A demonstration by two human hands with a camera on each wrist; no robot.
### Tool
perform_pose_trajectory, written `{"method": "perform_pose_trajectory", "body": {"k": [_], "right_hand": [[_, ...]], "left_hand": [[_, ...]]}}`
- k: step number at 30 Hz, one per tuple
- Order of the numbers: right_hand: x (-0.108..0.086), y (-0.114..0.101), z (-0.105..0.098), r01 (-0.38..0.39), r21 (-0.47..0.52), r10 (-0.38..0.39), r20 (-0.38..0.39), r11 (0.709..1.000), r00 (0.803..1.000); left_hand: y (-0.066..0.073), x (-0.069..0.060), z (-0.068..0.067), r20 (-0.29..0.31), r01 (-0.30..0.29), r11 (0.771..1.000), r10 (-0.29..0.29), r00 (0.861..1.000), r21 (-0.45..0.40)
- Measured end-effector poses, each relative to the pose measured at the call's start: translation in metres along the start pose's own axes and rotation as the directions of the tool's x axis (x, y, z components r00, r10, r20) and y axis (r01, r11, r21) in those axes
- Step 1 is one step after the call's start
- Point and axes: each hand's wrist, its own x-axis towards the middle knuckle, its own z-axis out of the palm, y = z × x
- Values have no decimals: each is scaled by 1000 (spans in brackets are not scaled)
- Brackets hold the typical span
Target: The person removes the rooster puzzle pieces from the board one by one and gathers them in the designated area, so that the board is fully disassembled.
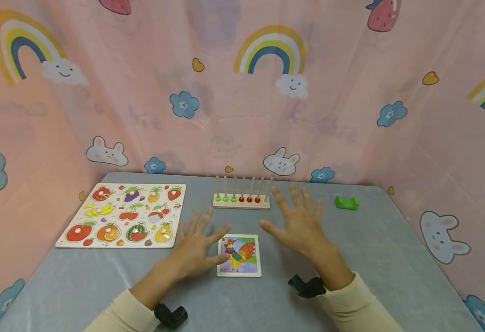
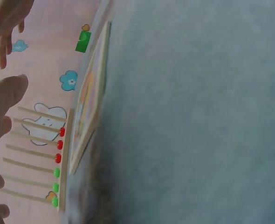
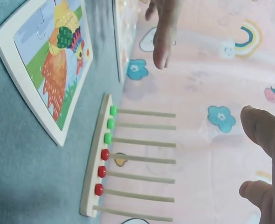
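Note:
Both hands hover over the table with fingers spread, holding nothing. My left hand (image 1: 192,251) is over the left edge of a small jigsaw puzzle (image 1: 239,267) with a rooster picture in a white frame. To the puzzle's upper right is my right hand (image 1: 302,223). Behind the puzzle stands a wooden peg rack (image 1: 242,205) with upright rods; green beads sit on the left rods and red beads on others, and the rightmost rod carries none. In the right wrist view the rooster puzzle (image 3: 58,60) looks fully assembled.
A white fruit knob puzzle board (image 1: 122,216) lies at the left of the grey table (image 1: 392,258). A green notched block (image 1: 347,203) sits at the back right. A pink patterned curtain (image 1: 242,133) surrounds the table at the back and sides.

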Motion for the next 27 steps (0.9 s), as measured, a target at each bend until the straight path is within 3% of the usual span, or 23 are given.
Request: {"method": "perform_pose_trajectory", "body": {"k": [9,17,21,27], "right_hand": [[6,-5,17,32,64,-32,0,997,999],[10,-12,32,88,150,-85,-23,985,996],[11,-16,41,108,202,-107,-15,973,994],[12,-23,55,143,269,-143,-22,952,990]], "left_hand": [[2,-3,16,85,-48,994,56,995,-93],[1,-6,26,213,-58,991,83,974,-122],[0,-8,32,207,-52,989,80,975,-138],[-4,-11,40,143,-79,987,99,985,-141]]}}
